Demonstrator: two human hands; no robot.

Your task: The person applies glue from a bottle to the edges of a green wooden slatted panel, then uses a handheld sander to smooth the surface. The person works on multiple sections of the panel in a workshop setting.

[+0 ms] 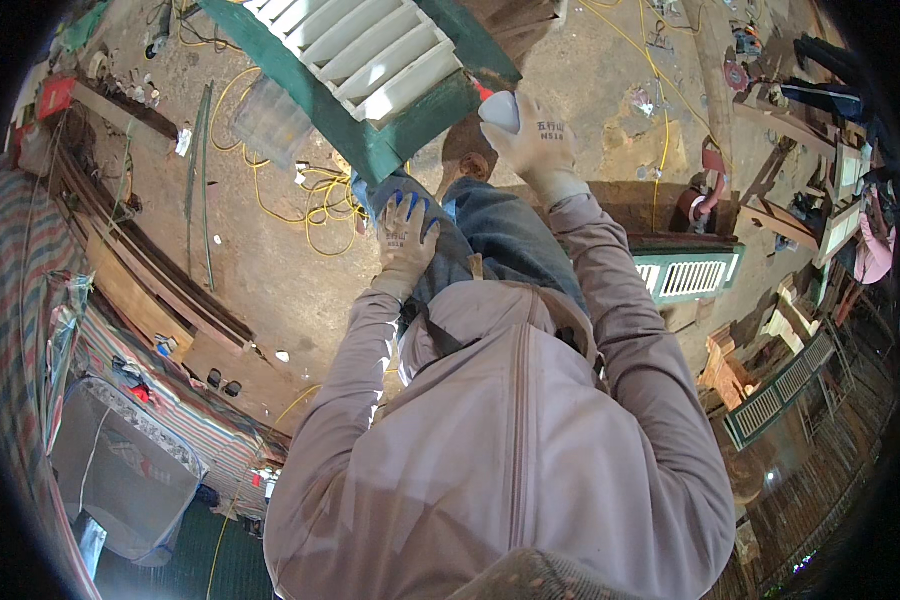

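Both my hands wear pale work gloves. My left hand (408, 238) lies on my left thigh, its blue-tipped fingers spread and holding nothing. My right hand (538, 138) is raised beside the near corner of a louvred shutter, thumb and fingers around a smooth, pale grey, rounded piece (502, 113) whose kind I cannot make out. The shutter (400, 145) has a dark green frame and white slats (370, 50); it slants across the top of the view, just beyond my knees. A small red thing (483, 91) shows between its corner and the pale piece.
Yellow cable (327, 200) lies tangled on the floor left of my legs. A second green-and-white shutter (692, 275) rests to my right, with another shutter (782, 388) farther off. Wooden planks (150, 270) line the left side. A person in pink (875, 250) is at the far right.
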